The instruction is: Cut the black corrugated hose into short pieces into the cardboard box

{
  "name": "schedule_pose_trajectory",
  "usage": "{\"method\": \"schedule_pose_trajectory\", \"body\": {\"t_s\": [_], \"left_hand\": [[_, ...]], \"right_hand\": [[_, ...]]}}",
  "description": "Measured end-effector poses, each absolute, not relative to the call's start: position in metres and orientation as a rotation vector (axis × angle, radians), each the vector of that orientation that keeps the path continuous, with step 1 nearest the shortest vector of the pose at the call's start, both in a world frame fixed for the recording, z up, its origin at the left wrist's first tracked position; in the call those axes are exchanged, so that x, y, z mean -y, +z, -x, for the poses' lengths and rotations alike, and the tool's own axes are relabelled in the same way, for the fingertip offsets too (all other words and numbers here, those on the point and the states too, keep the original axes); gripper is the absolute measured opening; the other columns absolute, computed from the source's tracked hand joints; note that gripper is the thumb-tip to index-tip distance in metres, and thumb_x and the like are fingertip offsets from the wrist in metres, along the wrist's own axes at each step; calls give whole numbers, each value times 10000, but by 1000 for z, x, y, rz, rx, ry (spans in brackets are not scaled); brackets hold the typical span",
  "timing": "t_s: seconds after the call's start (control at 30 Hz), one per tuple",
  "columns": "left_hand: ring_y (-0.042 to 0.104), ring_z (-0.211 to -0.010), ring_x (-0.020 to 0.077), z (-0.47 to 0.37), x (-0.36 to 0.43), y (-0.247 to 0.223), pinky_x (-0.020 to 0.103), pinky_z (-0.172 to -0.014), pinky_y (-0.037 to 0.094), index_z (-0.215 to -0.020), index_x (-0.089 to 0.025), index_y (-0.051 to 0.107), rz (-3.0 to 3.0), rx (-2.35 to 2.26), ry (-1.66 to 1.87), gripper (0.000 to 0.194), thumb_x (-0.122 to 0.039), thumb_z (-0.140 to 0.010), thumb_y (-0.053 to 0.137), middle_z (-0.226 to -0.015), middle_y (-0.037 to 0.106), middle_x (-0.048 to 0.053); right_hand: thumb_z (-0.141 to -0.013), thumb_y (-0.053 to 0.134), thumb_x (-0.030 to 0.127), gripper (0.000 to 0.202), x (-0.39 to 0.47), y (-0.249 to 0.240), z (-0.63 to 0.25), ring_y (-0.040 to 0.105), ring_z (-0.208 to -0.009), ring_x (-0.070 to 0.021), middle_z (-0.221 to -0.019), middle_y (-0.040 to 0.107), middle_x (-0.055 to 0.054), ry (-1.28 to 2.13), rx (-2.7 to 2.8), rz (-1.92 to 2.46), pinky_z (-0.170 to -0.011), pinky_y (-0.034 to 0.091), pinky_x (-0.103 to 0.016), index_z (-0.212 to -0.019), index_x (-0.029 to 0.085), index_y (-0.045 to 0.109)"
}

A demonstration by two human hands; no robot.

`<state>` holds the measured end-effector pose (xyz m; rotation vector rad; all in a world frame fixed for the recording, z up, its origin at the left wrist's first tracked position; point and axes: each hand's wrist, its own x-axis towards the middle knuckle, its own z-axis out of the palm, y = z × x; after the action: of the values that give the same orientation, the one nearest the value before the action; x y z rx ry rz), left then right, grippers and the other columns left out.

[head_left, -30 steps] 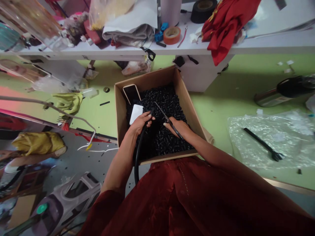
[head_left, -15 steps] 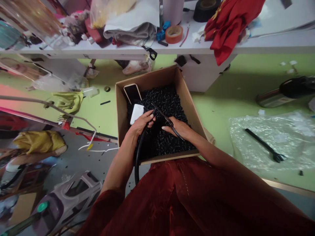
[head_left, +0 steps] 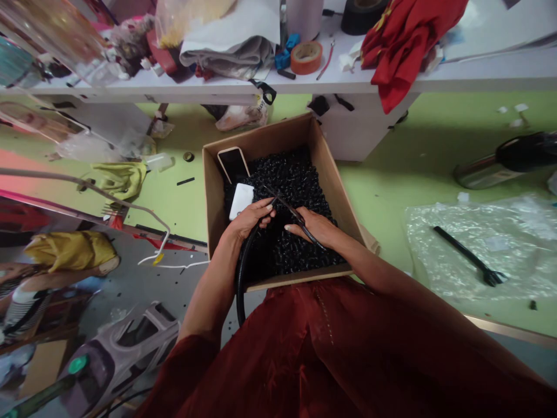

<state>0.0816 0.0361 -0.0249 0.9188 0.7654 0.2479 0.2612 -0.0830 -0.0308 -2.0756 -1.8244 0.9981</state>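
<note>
Left fingers [head_left: 261,205] hold black tubing [head_left: 239,284]; right fingers [head_left: 296,230], scissors [head_left: 288,206].

Room: moderate, hazy light; its source cannot be placed.
Shelf [head_left: 348,86]: pale, with glare on the paper [head_left: 509,40] at upper right.
Desk [head_left: 383,168]: darker green under the shelf, lighter towards the person; pink-red tint at far left.
Plastic sheet [head_left: 435,255]: scattered white glints along its creases.
Black pieces [head_left: 291,174]: tiny highlights on near-black; separate shapes merge.
Hands [head_left: 252,219]: softly lit, finger edges a little blurred.
Red garment [head_left: 287,348]: dim, folds sinking into shadow low down.
Flask [head_left: 500,162]: stretched by the wide lens.
Left side: smeared, out of focus, bent lines.
</note>
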Motion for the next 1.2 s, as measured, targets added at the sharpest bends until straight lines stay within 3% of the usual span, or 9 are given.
{"method": "schedule_pose_trajectory", "body": {"t_s": [0.17,0.5,0.97,1.2], "left_hand": [[357,-470,16,-82,-36,-25,146,-396,219,-1101,-114,604,-886,-777,230,424,-249,-720,731,-718,523,-3],[335,-443,7,-85,-34,-38,120,-374,206,-935,-116,578,-802,-784,196,266,-212,-723,706,-686,493,-15],[352,-405,11,-88,-33,-57,111,-337,230,-816,-121,542,-807,-953,113,182,-170,-731,696,-637,511,-13],[380,-399,22,-89,-32,-59,121,-336,239,-797,-126,547,-821,-988,174,150,-156,-733,680,-623,531,-11]], "right_hand": [[-930,378,495,371,83,-29,-262,649,-922,-256,-1023,681,-120,971,1864,2110,-724,415,-285,-1100,186,495],[-915,386,401,304,83,-27,-262,673,-837,-272,-921,708,-113,961,1902,2275,-658,411,-291,-1105,202,516],[-892,392,342,349,82,-35,-260,665,-932,-324,-1003,689,-179,1015,1974,2377,-724,473,-373,-1171,191,538],[-899,407,427,369,83,-37,-257,667,-927,-315,-992,691,-166,917,1965,2405,-750,485,-390,-1158,198,536]]}}
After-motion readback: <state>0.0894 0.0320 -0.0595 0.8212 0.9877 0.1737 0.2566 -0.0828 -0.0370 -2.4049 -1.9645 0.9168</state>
